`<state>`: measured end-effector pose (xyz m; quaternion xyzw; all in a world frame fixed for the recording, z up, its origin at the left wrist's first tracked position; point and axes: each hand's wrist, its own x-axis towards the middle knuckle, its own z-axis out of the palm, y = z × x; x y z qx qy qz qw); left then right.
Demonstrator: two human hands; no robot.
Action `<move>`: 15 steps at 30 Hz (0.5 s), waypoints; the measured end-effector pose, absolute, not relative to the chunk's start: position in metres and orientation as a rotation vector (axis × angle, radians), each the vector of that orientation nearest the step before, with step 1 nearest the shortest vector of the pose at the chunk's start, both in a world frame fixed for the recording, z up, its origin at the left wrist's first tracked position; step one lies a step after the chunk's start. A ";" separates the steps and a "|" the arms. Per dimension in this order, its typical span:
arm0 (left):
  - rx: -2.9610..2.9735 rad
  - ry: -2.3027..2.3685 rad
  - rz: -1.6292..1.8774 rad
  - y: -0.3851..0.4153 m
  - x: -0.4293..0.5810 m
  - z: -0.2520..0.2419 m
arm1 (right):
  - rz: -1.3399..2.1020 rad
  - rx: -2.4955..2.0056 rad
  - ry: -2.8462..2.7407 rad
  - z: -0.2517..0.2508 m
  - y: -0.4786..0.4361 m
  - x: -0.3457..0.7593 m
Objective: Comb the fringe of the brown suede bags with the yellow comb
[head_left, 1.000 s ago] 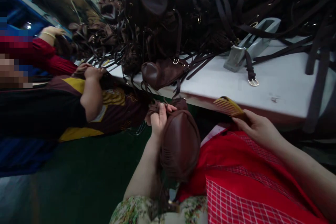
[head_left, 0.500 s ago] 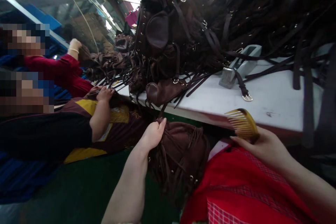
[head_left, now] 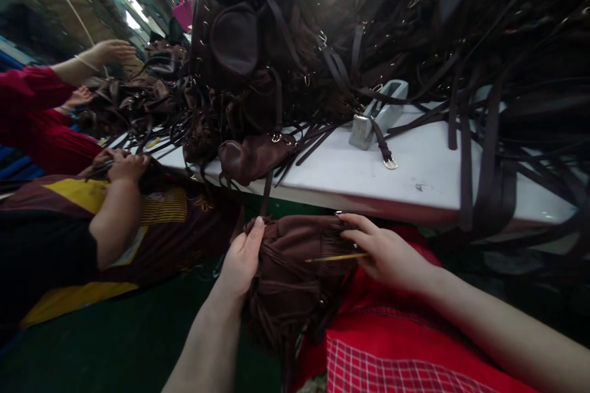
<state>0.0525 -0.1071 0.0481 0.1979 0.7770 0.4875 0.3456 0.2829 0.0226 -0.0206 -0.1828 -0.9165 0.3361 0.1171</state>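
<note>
A dark brown fringed leather bag [head_left: 295, 282] hangs over my lap, below the table's front edge. My left hand [head_left: 240, 261] is closed on its left edge, the thumb lying on top. My right hand [head_left: 375, 252] is at the bag's right side and holds a yellow-brown comb [head_left: 336, 257], which shows edge-on as a thin strip across the fringe. The index fingertip of that hand touches the bag's upper right edge. Its other fingers are partly hidden.
A white table [head_left: 336, 172] runs along the front. It bears heaped brown bags [head_left: 258, 98], loose straps [head_left: 495, 178] and a grey tape dispenser [head_left: 380, 113] with a buckled strap. At left are a co-worker's hands [head_left: 126, 166] and another person's red sleeve [head_left: 37, 92].
My right hand has moved left with the comb, from beside the bag onto its right side. The comb has turned edge-on. The view has shifted right.
</note>
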 end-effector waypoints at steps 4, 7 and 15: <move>0.564 2.226 1.364 -0.119 0.052 0.046 | 1.049 -0.453 -2.648 -0.029 0.022 0.295; 0.569 2.180 1.393 -0.124 0.053 0.042 | 1.104 -0.427 -2.467 -0.028 0.026 0.297; 0.567 2.115 1.447 -0.129 0.059 0.033 | 1.625 -0.512 -2.193 -0.022 0.019 0.271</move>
